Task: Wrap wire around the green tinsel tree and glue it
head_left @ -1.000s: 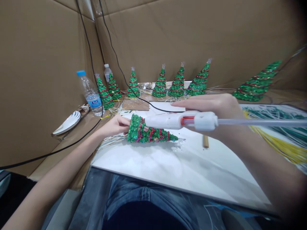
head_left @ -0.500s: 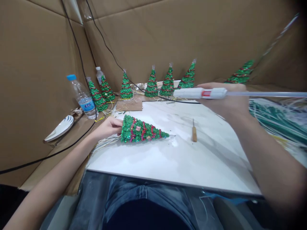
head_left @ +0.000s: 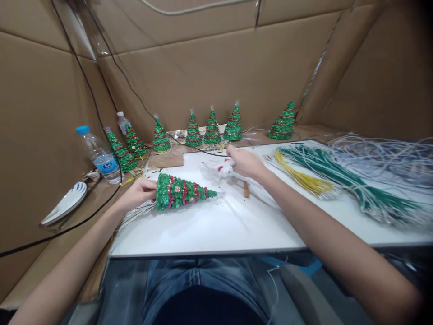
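Cardboard walls enclose a white worktop (head_left: 209, 230). The left hand (head_left: 137, 194) grips the lying sequin tree (head_left: 181, 192) by its base; the right hand (head_left: 245, 162) clasps a blurred glue gun (head_left: 223, 169) just beyond it. Best kept pinned flat.

Surface (head_left: 216, 230): white board. A sequinned tree (head_left: 182, 192) lay on its side; wooden-handled tool (head_left: 246, 189) just right of it; green wire bundle (head_left: 338, 174) and yellow wires (head_left: 304, 178) farther right.

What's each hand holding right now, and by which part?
The left hand grips the lying sequin tree by its wide base. The right hand holds the white glue gun, blurred; which part cannot be told.
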`<state>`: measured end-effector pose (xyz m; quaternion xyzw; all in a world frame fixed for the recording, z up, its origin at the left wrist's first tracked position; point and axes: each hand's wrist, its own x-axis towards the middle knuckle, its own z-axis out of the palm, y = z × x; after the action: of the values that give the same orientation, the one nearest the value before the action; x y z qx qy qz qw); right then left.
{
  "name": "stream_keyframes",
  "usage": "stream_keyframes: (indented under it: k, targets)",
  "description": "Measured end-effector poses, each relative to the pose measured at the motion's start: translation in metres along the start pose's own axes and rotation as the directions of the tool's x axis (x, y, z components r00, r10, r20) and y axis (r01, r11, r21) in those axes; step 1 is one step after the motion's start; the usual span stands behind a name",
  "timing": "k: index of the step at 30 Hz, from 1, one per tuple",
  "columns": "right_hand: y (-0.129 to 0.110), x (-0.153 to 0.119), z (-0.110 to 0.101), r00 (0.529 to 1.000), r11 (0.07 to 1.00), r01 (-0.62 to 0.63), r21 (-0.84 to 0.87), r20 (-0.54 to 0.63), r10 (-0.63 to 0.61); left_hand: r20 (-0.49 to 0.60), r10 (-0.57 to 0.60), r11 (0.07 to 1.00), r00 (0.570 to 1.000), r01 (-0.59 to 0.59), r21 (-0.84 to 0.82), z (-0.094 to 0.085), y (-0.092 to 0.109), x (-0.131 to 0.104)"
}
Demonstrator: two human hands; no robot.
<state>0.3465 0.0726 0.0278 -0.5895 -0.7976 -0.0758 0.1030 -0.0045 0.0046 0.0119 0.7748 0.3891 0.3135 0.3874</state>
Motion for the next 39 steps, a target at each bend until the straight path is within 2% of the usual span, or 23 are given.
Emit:
stream_keyframes:
  k: [7, 18, 31, 39]
  targets:
    - [-0.002, 0.005, 0.018, 1.000, 0.997, 0.016, 0.079, 0.018, -0.018, -0.005, 0.043, 0.999, 0.999, -0.043, -0.004, 0.000, -0.002, 0.000]
    - [0.005, 0.018, 0.049, 1.000, 0.963, -0.009, 0.269, -0.001, 0.010, -0.024, 0.025, 0.999, 0.999, -0.027, -0.047, 0.003, -0.001, 0.000]
    - [0.008, 0.019, 0.054, 0.998, 0.920, 0.064, 0.387, -0.045, -0.050, -0.042, 0.074, 0.996, 0.996, -0.075, -0.042, 0.005, -0.007, 0.000]
    - [0.016, 0.018, 0.036, 0.991, 0.901, 0.064, 0.430, -0.136, -0.006, -0.047, 0.084, 0.996, 0.995, -0.086, -0.037, 0.007, -0.007, 0.000]
